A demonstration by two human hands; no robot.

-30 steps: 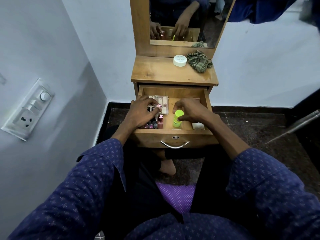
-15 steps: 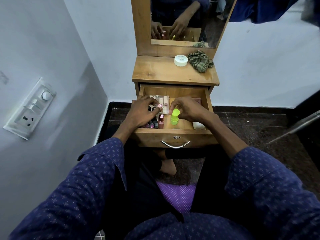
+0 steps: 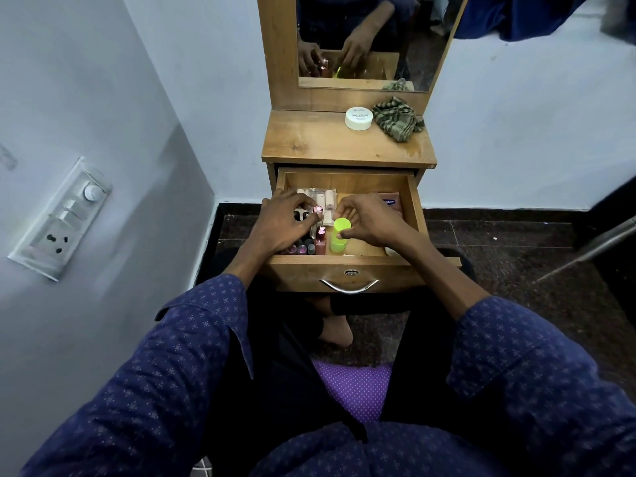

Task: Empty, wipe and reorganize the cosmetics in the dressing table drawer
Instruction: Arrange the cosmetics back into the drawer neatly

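An open wooden drawer [image 3: 349, 182] of a small dressing table [image 3: 309, 139] holds cosmetics. Near its front middle stands an upright lime-green bottle [image 3: 339, 237] with a round cap. The right hand [image 3: 370, 222] curls over it from the right, fingers and thumb bent around the cap and upper body of the bottle. Just left of the bottle stands a pink-capped tube [image 3: 320, 239], and beside that a row of small nail polish bottles [image 3: 301, 248] lines the front left corner. The left hand [image 3: 282, 223] is over this left side, its fingertips pinched together on a small pink-topped item [image 3: 317, 210]. Behind the hands lies a clear pack of pale tubes [image 3: 321, 196], and at the back right a dark reddish box [image 3: 387, 201]. On the table top above the drawer sit a round white jar [image 3: 358, 117] and, touching its right side, a crumpled striped cloth [image 3: 397, 118]. A mirror [image 3: 371, 36] rises behind them, reflecting both hands. A switch panel [image 3: 60, 218] is on the wall at left.
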